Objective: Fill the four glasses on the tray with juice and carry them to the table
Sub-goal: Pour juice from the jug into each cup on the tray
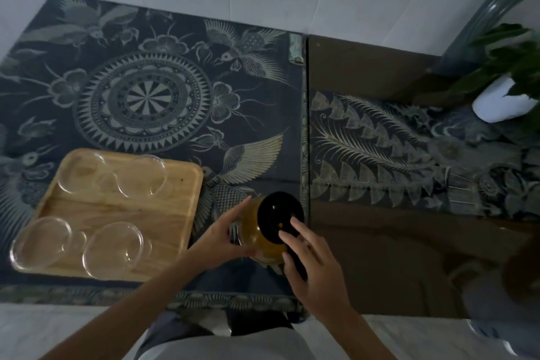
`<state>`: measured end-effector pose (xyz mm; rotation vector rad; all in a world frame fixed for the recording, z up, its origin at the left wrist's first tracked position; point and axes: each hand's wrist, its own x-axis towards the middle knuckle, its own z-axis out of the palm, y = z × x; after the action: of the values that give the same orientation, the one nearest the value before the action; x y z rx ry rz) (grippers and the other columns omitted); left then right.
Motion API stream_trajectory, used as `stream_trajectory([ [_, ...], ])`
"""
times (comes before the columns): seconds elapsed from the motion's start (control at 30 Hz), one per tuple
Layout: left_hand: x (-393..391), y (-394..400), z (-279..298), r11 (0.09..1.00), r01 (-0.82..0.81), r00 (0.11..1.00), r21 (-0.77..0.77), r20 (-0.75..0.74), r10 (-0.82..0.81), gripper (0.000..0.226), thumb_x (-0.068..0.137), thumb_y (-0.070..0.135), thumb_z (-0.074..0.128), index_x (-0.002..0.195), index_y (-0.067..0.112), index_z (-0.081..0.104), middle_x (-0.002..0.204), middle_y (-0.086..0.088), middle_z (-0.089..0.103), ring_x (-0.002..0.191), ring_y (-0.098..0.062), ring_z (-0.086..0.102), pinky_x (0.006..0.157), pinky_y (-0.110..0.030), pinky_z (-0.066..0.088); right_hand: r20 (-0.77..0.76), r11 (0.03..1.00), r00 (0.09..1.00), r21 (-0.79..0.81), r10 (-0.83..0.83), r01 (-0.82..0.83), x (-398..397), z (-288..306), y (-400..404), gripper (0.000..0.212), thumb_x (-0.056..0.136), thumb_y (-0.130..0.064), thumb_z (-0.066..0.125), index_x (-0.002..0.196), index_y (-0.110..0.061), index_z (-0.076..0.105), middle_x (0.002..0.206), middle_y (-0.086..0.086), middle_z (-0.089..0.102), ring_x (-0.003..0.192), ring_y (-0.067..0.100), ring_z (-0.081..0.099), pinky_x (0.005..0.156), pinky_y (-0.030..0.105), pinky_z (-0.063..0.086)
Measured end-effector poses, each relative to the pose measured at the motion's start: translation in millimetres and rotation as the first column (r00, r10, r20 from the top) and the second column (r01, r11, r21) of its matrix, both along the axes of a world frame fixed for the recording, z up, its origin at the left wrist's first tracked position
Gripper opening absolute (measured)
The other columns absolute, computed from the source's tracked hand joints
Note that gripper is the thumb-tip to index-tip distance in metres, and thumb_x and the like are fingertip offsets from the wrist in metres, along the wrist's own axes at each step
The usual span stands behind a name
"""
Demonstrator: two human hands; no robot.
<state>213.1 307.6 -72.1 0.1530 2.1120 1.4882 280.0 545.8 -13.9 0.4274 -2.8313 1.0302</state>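
A wooden tray (163,207) lies at the front left of a dark patterned surface and carries several empty clear glasses, among them one at the near left (41,244), one at the near right (112,248) and one at the far left (81,172). Right of the tray stands a juice jug (260,240) full of orange-brown juice, with a black lid (279,213). My left hand (222,235) grips the jug's left side. My right hand (309,257) rests on the lid's near right edge with its fingers spread.
The dark patterned cloth (146,96) covers the surface; a seam (305,126) separates it from a glass-topped table section on the right. A white pot (496,102) with a green plant stands at the far right. White floor tiles lie beyond.
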Motion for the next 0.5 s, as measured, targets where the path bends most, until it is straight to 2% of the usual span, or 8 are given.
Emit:
stream_trajectory([
  [0.07,6.8,1.7,-3.8,0.998,-0.054,0.998,0.025,0.022,0.054,0.112,0.066,0.047,0.094,0.158,0.046,0.030,0.155,0.016,0.045,0.137,-0.001,0.049,0.110,-0.042,0.050,0.027,0.999,0.998,-0.014,0.048,-0.047,-1.8,-2.3,4.7,0.048,0.098,-0.026,0.064,0.143,-0.033,0.052,0.159,-0.011,0.037,0.135,0.005,0.047,0.095,0.021,0.052],
  [0.13,13.0,3.9,-5.6,0.995,-0.095,0.995,0.023,-0.017,0.096,0.112,0.063,0.045,0.097,0.156,0.045,0.035,0.154,0.010,0.047,0.133,-0.014,0.057,0.101,-0.048,0.057,0.044,0.996,0.995,-0.021,0.092,-0.091,-2.7,-5.4,8.6,0.055,0.097,-0.024,0.065,0.147,-0.035,0.045,0.161,-0.010,0.032,0.137,0.001,0.041,0.095,0.016,0.049],
  [0.23,16.9,9.3,-7.8,0.989,-0.143,0.989,0.046,-0.035,0.144,0.110,0.060,0.036,0.100,0.152,0.044,0.041,0.151,0.005,0.048,0.128,-0.021,0.062,0.094,-0.046,0.062,0.031,0.994,0.994,-0.044,0.102,-0.100,-2.6,-12.9,12.6,0.059,0.096,-0.013,0.065,0.148,-0.034,0.046,0.162,-0.007,0.033,0.136,0.004,0.043,0.096,0.013,0.046],
  [0.33,18.4,15.5,-6.7,0.977,-0.197,0.980,0.085,-0.006,0.199,0.104,0.060,0.034,0.100,0.148,0.041,0.045,0.148,0.009,0.048,0.125,-0.024,0.063,0.091,-0.044,0.063,0.002,0.995,0.997,-0.072,0.076,-0.075,-4.1,-18.7,12.1,0.063,0.094,-0.001,0.063,0.147,-0.032,0.047,0.161,-0.006,0.033,0.138,0.005,0.042,0.098,0.014,0.045],
  [0.5,22.0,17.7,-5.8,0.961,-0.239,0.971,0.139,0.053,0.234,0.105,0.063,0.031,0.099,0.151,0.041,0.041,0.149,0.015,0.045,0.128,-0.021,0.059,0.091,-0.035,0.062,-0.105,0.988,0.992,-0.129,0.071,-0.084,-7.2,-21.1,4.3,0.053,0.097,0.001,0.053,0.143,-0.023,0.050,0.161,-0.004,0.033,0.143,0.015,0.043,0.105,0.022,0.045],
])
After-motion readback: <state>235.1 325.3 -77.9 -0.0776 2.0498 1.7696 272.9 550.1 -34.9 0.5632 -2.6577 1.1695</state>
